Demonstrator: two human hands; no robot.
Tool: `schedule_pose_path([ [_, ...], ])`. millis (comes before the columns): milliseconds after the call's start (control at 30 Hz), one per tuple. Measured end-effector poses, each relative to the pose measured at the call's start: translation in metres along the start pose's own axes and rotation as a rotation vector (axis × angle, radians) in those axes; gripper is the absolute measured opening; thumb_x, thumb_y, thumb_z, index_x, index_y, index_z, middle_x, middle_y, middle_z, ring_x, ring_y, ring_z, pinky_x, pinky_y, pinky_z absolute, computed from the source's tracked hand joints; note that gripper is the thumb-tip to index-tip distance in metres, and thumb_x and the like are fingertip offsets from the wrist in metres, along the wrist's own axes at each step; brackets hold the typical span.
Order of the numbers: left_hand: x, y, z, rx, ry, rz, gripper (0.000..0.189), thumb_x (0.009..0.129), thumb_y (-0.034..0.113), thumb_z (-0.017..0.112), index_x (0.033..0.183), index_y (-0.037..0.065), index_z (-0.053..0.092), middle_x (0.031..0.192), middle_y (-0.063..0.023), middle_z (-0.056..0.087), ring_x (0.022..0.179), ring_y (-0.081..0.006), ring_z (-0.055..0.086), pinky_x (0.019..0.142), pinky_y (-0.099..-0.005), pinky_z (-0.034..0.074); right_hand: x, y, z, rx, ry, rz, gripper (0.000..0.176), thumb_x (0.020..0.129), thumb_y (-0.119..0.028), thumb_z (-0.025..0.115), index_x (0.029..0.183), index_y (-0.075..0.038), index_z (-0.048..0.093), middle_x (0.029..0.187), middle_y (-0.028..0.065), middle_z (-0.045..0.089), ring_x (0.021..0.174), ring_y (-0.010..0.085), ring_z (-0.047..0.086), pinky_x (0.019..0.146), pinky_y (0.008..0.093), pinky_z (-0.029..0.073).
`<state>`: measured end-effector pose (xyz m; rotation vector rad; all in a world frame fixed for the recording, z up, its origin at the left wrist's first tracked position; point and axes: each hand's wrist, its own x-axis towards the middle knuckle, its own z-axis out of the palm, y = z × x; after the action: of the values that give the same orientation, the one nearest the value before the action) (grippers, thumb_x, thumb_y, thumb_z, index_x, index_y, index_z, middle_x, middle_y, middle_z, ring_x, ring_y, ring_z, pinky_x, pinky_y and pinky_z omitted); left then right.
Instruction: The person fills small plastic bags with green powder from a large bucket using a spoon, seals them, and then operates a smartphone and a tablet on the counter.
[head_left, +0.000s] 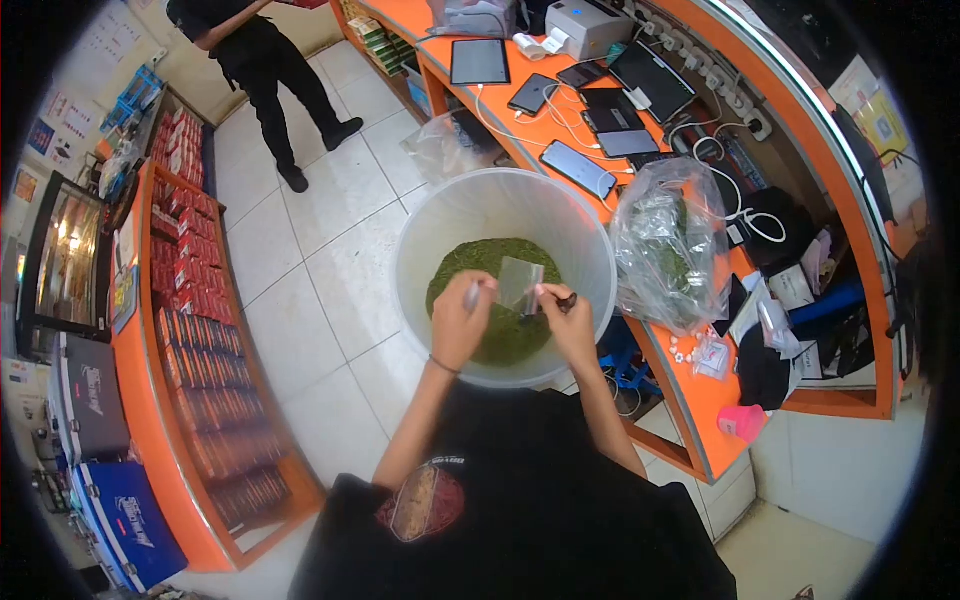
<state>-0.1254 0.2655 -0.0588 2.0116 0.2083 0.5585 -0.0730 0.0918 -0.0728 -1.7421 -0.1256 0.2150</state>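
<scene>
A large translucent tub (405,240) with green shredded material (495,345) at its bottom stands in front of the body. Over it, my right hand (567,318) pinches the right edge of a small clear zip bag (521,284) and also has a dark object in its fingers. My left hand (466,312) is at the bag's left side, fingers closed round something pale and thin, too blurred to name. Right of the tub, a big clear plastic bag (668,245) with green contents lies on the orange counter (690,385).
Phones (578,168), a tablet (480,62), cables and a printer (588,30) are on the counter. A pink cup (741,422) sits near its end. Another person (275,85) stands at upper left. An orange shelf (140,400) holds boxes at left.
</scene>
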Motion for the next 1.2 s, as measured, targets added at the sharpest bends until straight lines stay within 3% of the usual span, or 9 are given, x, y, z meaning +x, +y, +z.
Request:
schedule_pose_path([
  [100,-0.001,0.016,0.002,-0.051,-0.257,-0.035,0.018,0.087,0.019,0.068,0.094,0.003,0.071,0.088,-0.0129,0.070,0.078,-0.0246,0.068,0.073,-0.0335,0.052,0.001,0.003,0.005,0.047,-0.060,-0.192,0.023,0.093,-0.016,0.063,0.095,0.005,0.069,0.076,0.0044,0.061,0.069,0.0082,0.054,0.060,0.0253,0.042],
  [333,-0.005,0.009,0.009,-0.063,-0.236,-0.206,0.022,0.084,0.024,0.071,0.093,0.004,0.073,0.083,-0.0135,0.071,0.072,-0.0247,0.070,0.069,-0.0312,0.053,-0.006,-0.008,0.015,0.049,0.016,-0.186,0.021,0.091,-0.017,0.066,0.097,0.003,0.068,0.072,0.0059,0.058,0.064,0.0103,0.053,0.058,0.0254,0.041],
  [400,-0.007,0.006,0.010,-0.084,-0.213,-0.176,0.018,0.085,0.015,0.072,0.094,-0.001,0.071,0.078,-0.0095,0.071,0.070,-0.0091,0.064,0.065,-0.0274,0.050,-0.007,-0.015,0.012,-0.071,-0.015,-0.181,0.020,0.091,-0.017,0.065,0.095,0.003,0.067,0.073,0.0064,0.059,0.064,0.0110,0.053,0.058,0.0256,0.042],
  [533,-0.008,0.002,0.012,-0.081,-0.224,-0.093,0.019,0.085,0.016,0.071,0.091,-0.001,0.071,0.079,-0.0090,0.071,0.072,-0.0077,0.064,0.066,-0.0272,0.051,-0.005,-0.008,0.012,-0.092,-0.072,-0.261,0.018,0.090,-0.014,0.065,0.086,0.003,0.063,0.074,0.0079,0.059,0.062,0.0135,0.054,0.057,0.0279,0.043],
  [600,-0.007,0.005,0.009,-0.092,-0.283,-0.098,0.020,0.083,0.021,0.071,0.090,0.002,0.069,0.082,-0.0171,0.069,0.075,-0.0323,0.069,0.068,-0.0350,0.053,-0.004,-0.010,0.006,-0.096,-0.098,-0.249,0.017,0.088,-0.013,0.065,0.085,0.003,0.062,0.074,0.0088,0.058,0.061,0.0147,0.054,0.057,0.0285,0.043],
  [733,-0.012,-0.007,0.013,0.045,-0.331,0.004,0.020,0.086,0.016,0.068,0.090,-0.002,0.062,0.078,-0.0181,0.064,0.070,-0.0319,0.065,0.065,-0.0372,0.050,-0.006,-0.008,0.005,-0.263,-0.178,-0.286,0.012,0.085,-0.009,0.064,0.085,0.003,0.061,0.072,0.0088,0.056,0.063,0.0154,0.054,0.059,0.0298,0.044],
  [800,-0.013,-0.010,0.012,0.288,-0.402,0.097,0.022,0.084,0.017,0.066,0.088,-0.002,0.054,0.080,-0.0227,0.059,0.075,-0.0435,0.059,0.065,-0.0455,0.048,-0.006,-0.004,0.006,-0.379,-0.089,-0.355,0.012,0.084,-0.008,0.064,0.083,0.003,0.060,0.072,0.0102,0.055,0.063,0.0186,0.055,0.060,0.0316,0.044],
  [933,-0.012,0.000,0.010,0.292,-0.244,0.042,0.021,0.083,0.017,0.065,0.086,-0.001,0.054,0.078,-0.0230,0.060,0.077,-0.0434,0.060,0.066,-0.0480,0.047,-0.005,-0.003,0.008,-0.428,-0.006,-0.356,0.013,0.083,-0.009,0.065,0.082,0.000,0.055,0.078,0.0160,0.055,0.069,0.0358,0.059,0.062,0.0434,0.047],
  [1200,-0.003,0.011,0.004,0.221,-0.145,-0.192,0.021,0.077,0.008,0.070,0.090,0.000,0.055,0.091,-0.0196,0.063,0.082,-0.0361,0.064,0.070,-0.0434,0.050,-0.001,-0.006,0.010,-0.453,-0.030,-0.463,0.011,0.083,-0.007,0.064,0.086,0.000,0.056,0.080,0.0164,0.056,0.070,0.0354,0.060,0.063,0.0428,0.048],
])
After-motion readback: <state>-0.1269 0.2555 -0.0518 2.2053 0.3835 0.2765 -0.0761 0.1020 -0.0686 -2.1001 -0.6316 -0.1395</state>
